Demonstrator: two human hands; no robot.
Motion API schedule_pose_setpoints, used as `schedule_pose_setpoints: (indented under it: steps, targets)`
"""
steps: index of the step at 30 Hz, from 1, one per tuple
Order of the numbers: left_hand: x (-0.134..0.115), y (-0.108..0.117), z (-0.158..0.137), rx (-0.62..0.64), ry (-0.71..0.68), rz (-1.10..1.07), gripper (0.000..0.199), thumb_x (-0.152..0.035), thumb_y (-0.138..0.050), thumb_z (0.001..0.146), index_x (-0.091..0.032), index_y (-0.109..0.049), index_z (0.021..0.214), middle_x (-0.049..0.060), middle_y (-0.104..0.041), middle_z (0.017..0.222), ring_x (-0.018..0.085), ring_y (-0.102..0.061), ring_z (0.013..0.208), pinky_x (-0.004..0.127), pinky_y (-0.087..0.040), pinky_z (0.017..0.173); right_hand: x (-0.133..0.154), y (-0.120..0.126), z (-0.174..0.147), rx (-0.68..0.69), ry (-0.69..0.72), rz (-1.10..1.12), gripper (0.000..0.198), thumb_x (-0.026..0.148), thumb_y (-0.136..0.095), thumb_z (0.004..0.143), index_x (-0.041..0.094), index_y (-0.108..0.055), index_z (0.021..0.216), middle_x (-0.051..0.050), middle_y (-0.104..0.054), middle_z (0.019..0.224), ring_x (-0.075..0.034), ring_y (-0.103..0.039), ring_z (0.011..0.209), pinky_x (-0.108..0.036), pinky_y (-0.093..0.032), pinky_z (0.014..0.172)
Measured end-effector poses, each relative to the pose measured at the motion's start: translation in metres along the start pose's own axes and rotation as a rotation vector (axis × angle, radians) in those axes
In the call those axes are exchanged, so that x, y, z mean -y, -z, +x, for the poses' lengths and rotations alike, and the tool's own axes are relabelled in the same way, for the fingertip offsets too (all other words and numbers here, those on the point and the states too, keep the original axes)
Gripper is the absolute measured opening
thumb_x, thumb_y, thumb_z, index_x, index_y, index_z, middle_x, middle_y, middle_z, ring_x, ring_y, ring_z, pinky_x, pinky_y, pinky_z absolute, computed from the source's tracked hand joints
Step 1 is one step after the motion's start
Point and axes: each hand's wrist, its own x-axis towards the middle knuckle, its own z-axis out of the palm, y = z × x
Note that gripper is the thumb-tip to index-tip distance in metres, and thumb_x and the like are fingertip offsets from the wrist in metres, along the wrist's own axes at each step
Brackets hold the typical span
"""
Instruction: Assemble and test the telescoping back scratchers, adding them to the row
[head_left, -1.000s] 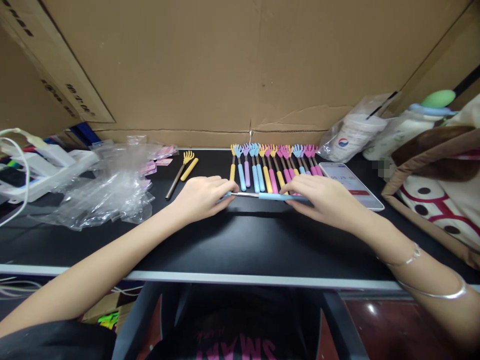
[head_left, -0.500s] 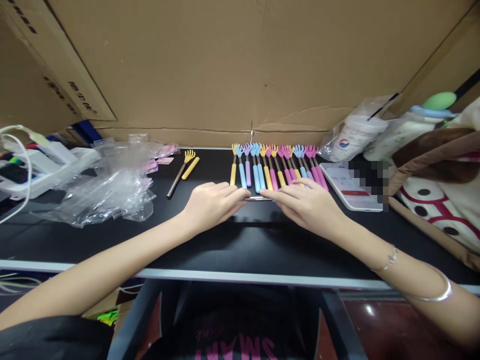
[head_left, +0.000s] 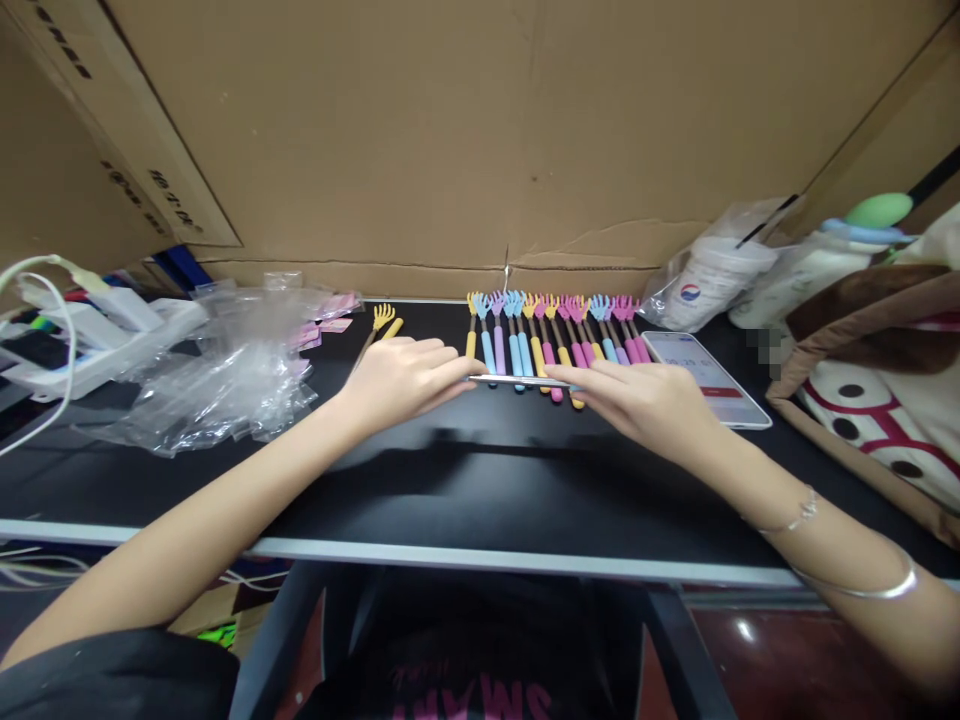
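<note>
Between my two hands runs a thin silver metal rod point(head_left: 517, 380), held level just above the black desk. My left hand point(head_left: 405, 380) pinches its left end and my right hand point(head_left: 641, 395) grips the right end; the fingers hide both ends. Behind it lies a row of several small back scratchers point(head_left: 499, 350) with claw-like heads and yellow, blue, purple and pink handles. Left of the row, a yellow claw head point(head_left: 382, 317) on a dark stem sits beside a loose yellow handle point(head_left: 393, 327), both partly covered by my left hand.
Crumpled clear plastic bags point(head_left: 247, 370) and a white power strip point(head_left: 112, 340) occupy the left. At right are a phone point(head_left: 712, 385), a bagged cup point(head_left: 712, 285), a bottle point(head_left: 847, 265) and a cloth bag point(head_left: 885, 390). A cardboard wall point(head_left: 450, 140) closes off the back.
My hands have moved slightly apart and lifted the rod, so more of it shows between them. My left hand now covers part of the separate yellow scratcher.
</note>
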Motion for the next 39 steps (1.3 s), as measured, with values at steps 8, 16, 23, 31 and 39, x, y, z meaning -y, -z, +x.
schedule_pose_setpoints:
  steps: [8,16,23,31,39]
  targets:
    - [0.04,0.02,-0.004,0.078,0.108,0.081,0.032,-0.043,-0.039,0.094,-0.025,-0.064,0.086,0.002,-0.068,0.076,0.017,-0.063,0.073,0.027,-0.036,0.056,-0.044,0.006,-0.009,0.012,-0.11,0.018,0.038,0.039,-0.036,0.093,0.026,-0.062,0.116,-0.002,-0.071,0.096,-0.016,-0.064,0.075,-0.026,-0.035,0.058]
    - [0.07,0.016,-0.041,0.071,0.09,0.196,0.029,-0.042,-0.041,0.094,-0.025,-0.062,0.085,0.0,-0.069,0.08,0.016,-0.063,0.079,0.025,-0.039,0.06,-0.095,0.001,-0.05,0.163,-0.311,0.024,0.04,0.042,-0.036,0.092,0.021,-0.065,0.111,-0.006,-0.07,0.104,-0.017,-0.064,0.088,-0.024,-0.04,0.062]
    - [0.086,0.029,-0.058,0.108,0.055,0.317,0.025,-0.043,-0.038,0.096,-0.026,-0.056,0.093,-0.004,-0.066,0.082,0.012,-0.056,0.077,0.024,-0.039,0.059,-0.109,0.014,-0.073,0.213,-0.402,0.062,0.039,0.039,-0.037,0.089,0.017,-0.063,0.108,-0.011,-0.068,0.104,-0.02,-0.062,0.093,-0.028,-0.043,0.075]
    - [0.113,0.031,-0.094,0.106,0.063,0.488,0.026,-0.037,-0.035,0.096,-0.025,-0.053,0.083,-0.004,-0.062,0.069,0.014,-0.052,0.072,0.025,-0.037,0.055,-0.113,0.015,-0.09,0.275,-0.482,0.037,0.037,0.036,-0.036,0.09,0.018,-0.059,0.113,-0.012,-0.066,0.106,-0.02,-0.059,0.096,-0.028,-0.04,0.077]
    - [0.135,0.031,-0.124,0.091,0.15,0.488,0.02,-0.029,-0.038,0.093,-0.027,-0.054,0.081,-0.003,-0.063,0.07,0.016,-0.05,0.079,0.025,-0.036,0.057,-0.128,0.013,-0.1,0.289,-0.478,-0.052,0.038,0.034,-0.037,0.089,0.016,-0.06,0.113,-0.015,-0.066,0.104,-0.021,-0.058,0.093,-0.029,-0.04,0.075]
